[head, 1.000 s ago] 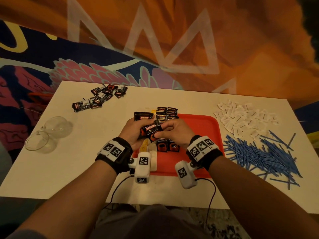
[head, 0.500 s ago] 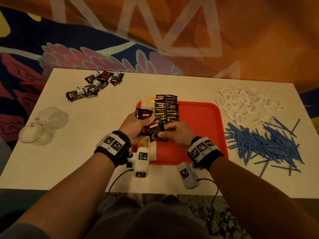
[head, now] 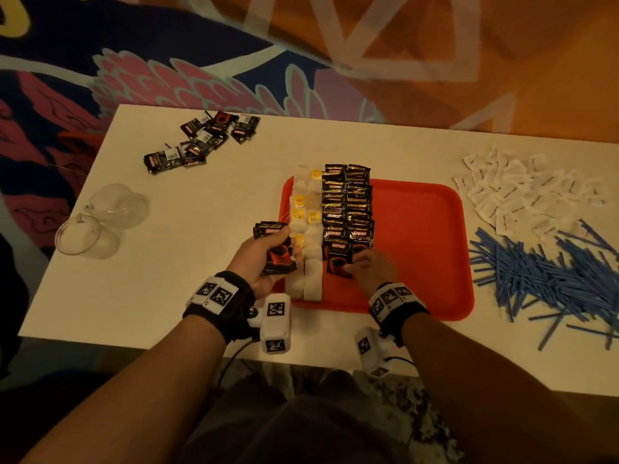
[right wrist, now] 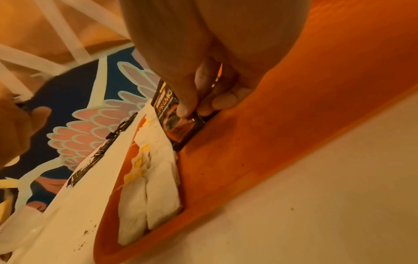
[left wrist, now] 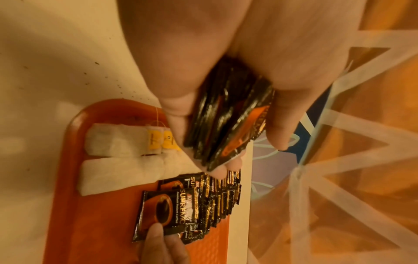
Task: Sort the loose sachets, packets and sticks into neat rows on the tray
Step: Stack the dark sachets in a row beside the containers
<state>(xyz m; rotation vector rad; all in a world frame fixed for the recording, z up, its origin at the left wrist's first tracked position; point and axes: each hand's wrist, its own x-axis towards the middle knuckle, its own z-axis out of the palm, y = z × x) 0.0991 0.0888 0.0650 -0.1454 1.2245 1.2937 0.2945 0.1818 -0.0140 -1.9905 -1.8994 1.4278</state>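
The right hand (head: 370, 267) lay nearest, thumb and fingers pinching a black coffee sachet printed with an orange cup (head: 339, 261) against the red plastic tray (head: 418, 249), at the near end of two rows of overlapping black sachets (head: 348, 202). Just left, the left hand (head: 259, 257) was curled round a fanned stack of black sachets (head: 276, 247) above the tray's left edge. Between the hands ran two rows of white tea bags with yellow tags (head: 306, 229). Farther right on the white table (head: 207, 202) lay blue sticks (head: 542, 272) and white packets (head: 522, 192); far left, loose black sachets (head: 201, 139).
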